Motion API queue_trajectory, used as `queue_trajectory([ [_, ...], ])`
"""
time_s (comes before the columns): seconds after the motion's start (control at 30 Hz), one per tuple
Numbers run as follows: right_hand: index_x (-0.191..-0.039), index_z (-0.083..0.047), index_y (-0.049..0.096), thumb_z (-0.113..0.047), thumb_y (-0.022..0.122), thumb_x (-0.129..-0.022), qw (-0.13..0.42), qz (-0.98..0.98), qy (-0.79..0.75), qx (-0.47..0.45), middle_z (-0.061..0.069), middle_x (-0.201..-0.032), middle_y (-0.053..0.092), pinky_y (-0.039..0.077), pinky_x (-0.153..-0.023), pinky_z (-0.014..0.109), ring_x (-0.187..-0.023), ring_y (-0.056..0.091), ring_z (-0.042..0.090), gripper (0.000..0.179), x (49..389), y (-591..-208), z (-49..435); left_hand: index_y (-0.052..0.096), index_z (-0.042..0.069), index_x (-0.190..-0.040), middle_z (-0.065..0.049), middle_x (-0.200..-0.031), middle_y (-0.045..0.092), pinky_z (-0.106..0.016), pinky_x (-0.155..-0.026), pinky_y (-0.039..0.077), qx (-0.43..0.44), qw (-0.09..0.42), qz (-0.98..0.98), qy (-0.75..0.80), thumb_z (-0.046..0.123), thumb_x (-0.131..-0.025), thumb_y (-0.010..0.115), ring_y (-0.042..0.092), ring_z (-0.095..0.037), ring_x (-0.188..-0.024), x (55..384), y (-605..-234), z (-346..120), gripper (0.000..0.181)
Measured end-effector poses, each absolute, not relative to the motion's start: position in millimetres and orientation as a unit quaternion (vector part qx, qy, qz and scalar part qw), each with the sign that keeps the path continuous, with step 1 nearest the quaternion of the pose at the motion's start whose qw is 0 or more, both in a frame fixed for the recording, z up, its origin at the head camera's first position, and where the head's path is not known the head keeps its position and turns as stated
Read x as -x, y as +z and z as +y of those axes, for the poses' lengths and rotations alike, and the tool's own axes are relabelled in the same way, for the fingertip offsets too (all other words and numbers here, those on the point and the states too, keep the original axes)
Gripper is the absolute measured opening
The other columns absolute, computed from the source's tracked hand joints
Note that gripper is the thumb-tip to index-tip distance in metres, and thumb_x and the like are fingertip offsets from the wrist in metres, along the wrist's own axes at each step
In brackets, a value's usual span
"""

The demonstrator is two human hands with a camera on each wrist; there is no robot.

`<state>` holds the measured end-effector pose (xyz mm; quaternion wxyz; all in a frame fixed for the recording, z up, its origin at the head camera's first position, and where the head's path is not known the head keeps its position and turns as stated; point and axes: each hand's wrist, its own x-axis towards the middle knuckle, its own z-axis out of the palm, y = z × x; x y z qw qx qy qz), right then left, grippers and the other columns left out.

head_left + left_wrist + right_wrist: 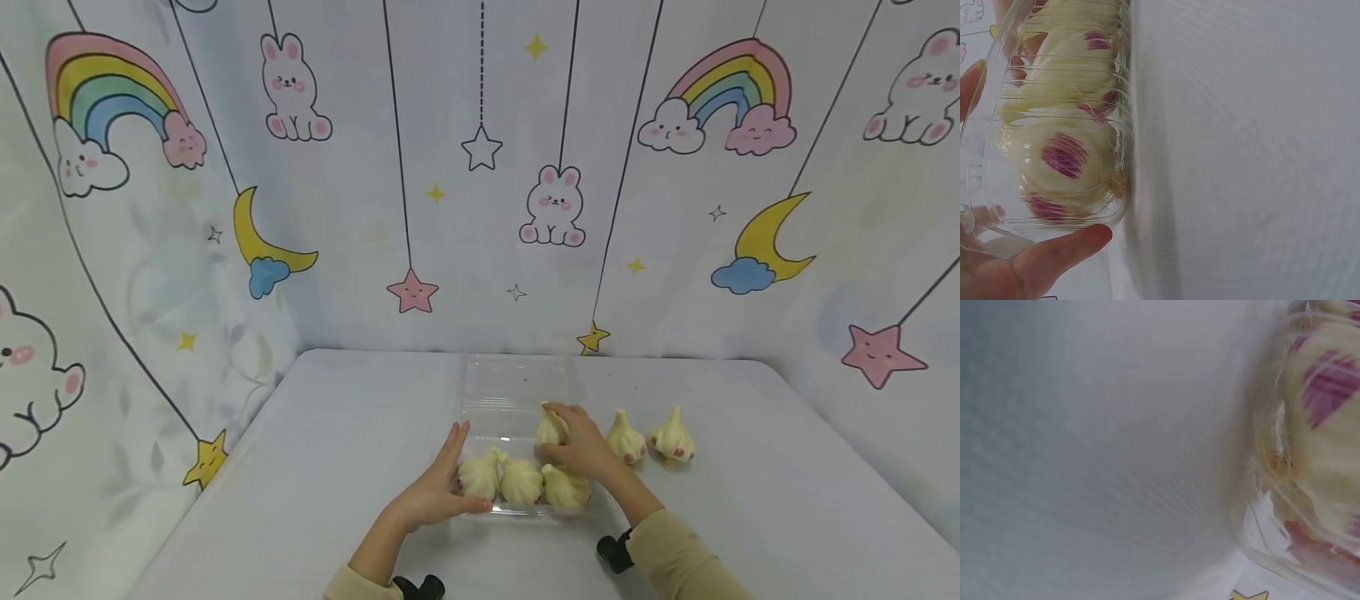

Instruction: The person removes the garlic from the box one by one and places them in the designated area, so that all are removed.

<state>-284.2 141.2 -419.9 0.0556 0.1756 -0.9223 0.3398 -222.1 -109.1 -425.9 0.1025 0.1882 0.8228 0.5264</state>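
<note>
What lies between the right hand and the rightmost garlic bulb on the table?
Another garlic bulb rests on the white table between the right hand and the rightmost bulb; the head view shows this.

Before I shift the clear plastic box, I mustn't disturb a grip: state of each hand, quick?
Left hand: open, touching the clear plastic box.
Right hand: closed, holding a rounded, pale cream garlic bulb.

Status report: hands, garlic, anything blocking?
Right hand gripping one garlic bulb. Left hand touching clear container. Three bulbs in its near row, two bulbs outside. Lid open, no obstruction seen.
</note>
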Motion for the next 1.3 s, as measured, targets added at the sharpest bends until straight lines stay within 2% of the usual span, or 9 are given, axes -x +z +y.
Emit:
queue_trajectory([
  [0.27, -0.128, -0.003, 0.045, -0.011, 0.074, -0.076, 0.050, -0.920, 0.349, -0.171, 0.020, -0.113, 0.050, 0.045, -0.083, 0.049, -0.105, 0.050, 0.035, 0.060, 286.0, -423.0, 139.8, 0.000, 0.014, -0.148, -0.020, -0.150, -0.010, -0.067, -0.099, 0.010, -0.180, 0.099, 0.830, 0.519, 0.020, -0.071, 0.079, -0.001, -0.046, -0.134, 221.5, -426.5, -108.4, 0.110],
  [0.63, -0.133, -0.007, 0.038, -0.012, 0.075, -0.075, 0.031, -0.923, 0.354, -0.148, 0.023, -0.114, 0.051, 0.044, -0.083, 0.051, -0.104, 0.051, 0.037, 0.068, 286.0, -422.6, 137.3, 0.000, 0.014, -0.148, -0.021, -0.150, -0.011, -0.067, -0.099, 0.010, -0.182, 0.098, 0.828, 0.522, 0.020, -0.071, 0.079, -0.001, -0.047, -0.133, 220.7, -426.9, -108.0, 0.110],
  [0.93, -0.132, -0.008, 0.040, -0.012, 0.077, -0.072, 0.037, -0.922, 0.357, -0.146, 0.020, -0.111, 0.054, 0.045, -0.080, 0.049, -0.102, 0.052, 0.035, 0.071, 283.1, -419.9, 135.3, 0.000, 0.014, -0.148, -0.022, -0.150, -0.010, -0.068, -0.098, 0.010, -0.182, 0.098, 0.827, 0.522, 0.021, -0.071, 0.079, -0.001, -0.047, -0.133, 220.3, -427.0, -108.8, 0.110],
  [1.13, -0.131, -0.006, 0.043, -0.011, 0.080, -0.068, 0.066, -0.919, 0.358, -0.154, 0.016, -0.106, 0.057, 0.047, -0.077, 0.046, -0.098, 0.054, 0.032, 0.073, 280.3, -417.3, 136.7, 0.000, 0.015, -0.148, -0.021, -0.150, -0.011, -0.067, -0.099, 0.011, -0.183, 0.098, 0.826, 0.524, 0.020, -0.071, 0.079, 0.000, -0.047, -0.133, 221.3, -426.9, -109.1, 0.110],
  [1.3, -0.133, -0.007, 0.042, -0.011, 0.079, -0.069, 0.070, -0.911, 0.377, -0.153, 0.015, -0.107, 0.057, 0.048, -0.079, 0.046, -0.098, 0.055, 0.033, 0.074, 277.1, -415.4, 139.2, 0.000, 0.014, -0.148, -0.021, -0.150, -0.011, -0.067, -0.099, 0.011, -0.184, 0.096, 0.825, 0.525, 0.020, -0.071, 0.079, 0.000, -0.047, -0.133, 220.9, -425.9, -109.1, 0.110],
])
